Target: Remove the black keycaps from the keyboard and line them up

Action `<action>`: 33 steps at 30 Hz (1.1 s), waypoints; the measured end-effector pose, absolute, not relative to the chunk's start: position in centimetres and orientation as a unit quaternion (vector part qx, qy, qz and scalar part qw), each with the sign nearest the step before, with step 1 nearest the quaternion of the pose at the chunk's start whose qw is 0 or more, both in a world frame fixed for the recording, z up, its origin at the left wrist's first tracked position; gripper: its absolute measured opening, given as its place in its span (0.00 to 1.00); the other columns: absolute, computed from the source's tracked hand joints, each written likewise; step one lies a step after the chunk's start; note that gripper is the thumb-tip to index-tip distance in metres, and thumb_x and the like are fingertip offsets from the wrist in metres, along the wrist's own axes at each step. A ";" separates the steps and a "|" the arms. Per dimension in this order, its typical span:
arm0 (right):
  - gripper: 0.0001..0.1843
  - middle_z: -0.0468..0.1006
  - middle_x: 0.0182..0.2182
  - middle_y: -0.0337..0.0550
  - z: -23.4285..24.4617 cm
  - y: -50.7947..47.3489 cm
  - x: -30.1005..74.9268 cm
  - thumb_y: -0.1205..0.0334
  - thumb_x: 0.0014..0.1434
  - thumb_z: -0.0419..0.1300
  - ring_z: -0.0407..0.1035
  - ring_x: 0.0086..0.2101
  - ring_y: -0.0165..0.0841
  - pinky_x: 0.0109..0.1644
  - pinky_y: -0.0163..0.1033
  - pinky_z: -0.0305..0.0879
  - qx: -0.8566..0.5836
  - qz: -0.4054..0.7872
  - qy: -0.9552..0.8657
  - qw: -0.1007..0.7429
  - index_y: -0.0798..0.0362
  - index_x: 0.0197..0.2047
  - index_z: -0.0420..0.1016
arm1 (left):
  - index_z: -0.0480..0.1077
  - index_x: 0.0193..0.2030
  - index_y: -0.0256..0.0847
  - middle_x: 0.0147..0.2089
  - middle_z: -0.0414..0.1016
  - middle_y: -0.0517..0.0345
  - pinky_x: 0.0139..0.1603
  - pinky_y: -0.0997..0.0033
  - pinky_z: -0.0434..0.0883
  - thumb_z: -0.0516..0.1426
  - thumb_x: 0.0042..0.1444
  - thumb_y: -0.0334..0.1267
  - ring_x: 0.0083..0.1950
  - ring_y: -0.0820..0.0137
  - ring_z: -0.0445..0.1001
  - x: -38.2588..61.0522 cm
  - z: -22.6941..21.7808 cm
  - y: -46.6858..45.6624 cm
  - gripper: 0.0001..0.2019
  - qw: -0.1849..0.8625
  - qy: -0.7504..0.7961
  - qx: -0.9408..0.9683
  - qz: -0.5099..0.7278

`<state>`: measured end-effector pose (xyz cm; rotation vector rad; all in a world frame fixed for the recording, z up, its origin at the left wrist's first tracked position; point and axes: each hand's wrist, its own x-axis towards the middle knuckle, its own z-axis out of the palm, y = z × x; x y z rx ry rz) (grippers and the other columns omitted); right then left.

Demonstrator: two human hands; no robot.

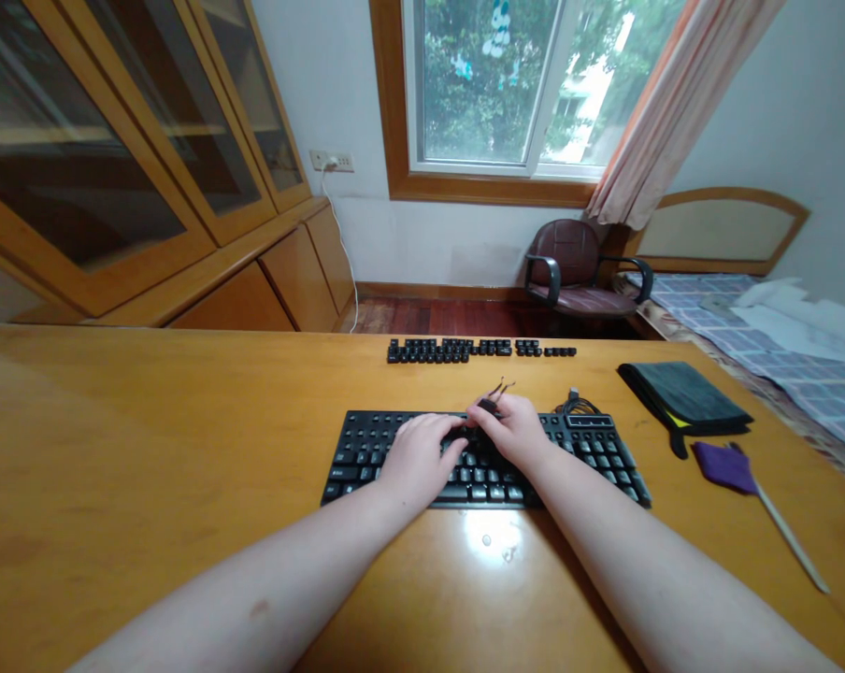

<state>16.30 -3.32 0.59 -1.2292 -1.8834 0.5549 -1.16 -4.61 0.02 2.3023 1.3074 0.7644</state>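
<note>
A black keyboard (496, 493) lies in front of me, its top rows bare of keycaps and its lower rows still capped. My left hand (421, 455) rests over the middle of it, fingers stretched to the right and thumb apart. Close beside, my right hand (513, 430) pinches what looks like a wire keycap puller (490, 405). Its dark body shows between thumb and fingers, and two thin wire prongs point away from me. Whether the left fingertips press a key is hidden. Loose black keycaps (429, 351) stand in rows beyond the keyboard.
The keyboard's coiled cable (575, 403) lies behind its right end. To the right are a folded dark cloth (685, 397) and a purple-headed brush or duster (725, 466) with a pale handle. The wooden table (149, 449) ends at the far edge, before a chair (569, 266).
</note>
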 end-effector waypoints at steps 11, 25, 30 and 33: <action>0.11 0.78 0.27 0.44 0.7 -3.1 16.4 0.57 0.58 0.56 0.72 0.30 0.31 0.38 0.36 0.67 -0.365 0.241 -0.802 0.406 0.53 0.31 0.76 | 0.71 0.44 0.44 0.44 0.76 0.57 0.50 0.63 0.67 0.55 0.55 0.35 0.46 0.65 0.71 -1.4 0.0 -4.6 0.10 0.205 0.470 0.813 0.276; 0.17 0.75 0.22 0.42 0.0 -2.8 16.4 0.52 0.58 0.54 0.69 0.24 0.30 0.30 0.35 0.67 -0.411 0.432 -0.650 0.472 0.56 0.26 0.73 | 0.72 0.43 0.44 0.42 0.76 0.57 0.48 0.64 0.67 0.54 0.57 0.40 0.44 0.66 0.72 -1.4 0.3 -4.6 0.10 0.243 0.462 0.798 0.302; 0.19 0.75 0.19 0.42 0.3 -2.6 16.2 0.47 0.53 0.58 0.69 0.21 0.29 0.28 0.35 0.67 -0.414 0.523 -0.565 0.486 0.56 0.25 0.70 | 0.73 0.41 0.45 0.40 0.77 0.58 0.46 0.65 0.68 0.56 0.55 0.41 0.42 0.66 0.72 -1.6 0.3 -4.7 0.09 0.248 0.455 0.797 0.311; 0.20 0.75 0.18 0.41 0.3 -2.3 16.2 0.46 0.51 0.59 0.69 0.19 0.29 0.25 0.34 0.66 -0.403 0.568 -0.537 0.476 0.56 0.26 0.68 | 0.73 0.40 0.44 0.40 0.77 0.58 0.46 0.65 0.68 0.57 0.54 0.40 0.43 0.66 0.72 -1.6 0.3 -4.7 0.08 0.248 0.444 0.797 0.326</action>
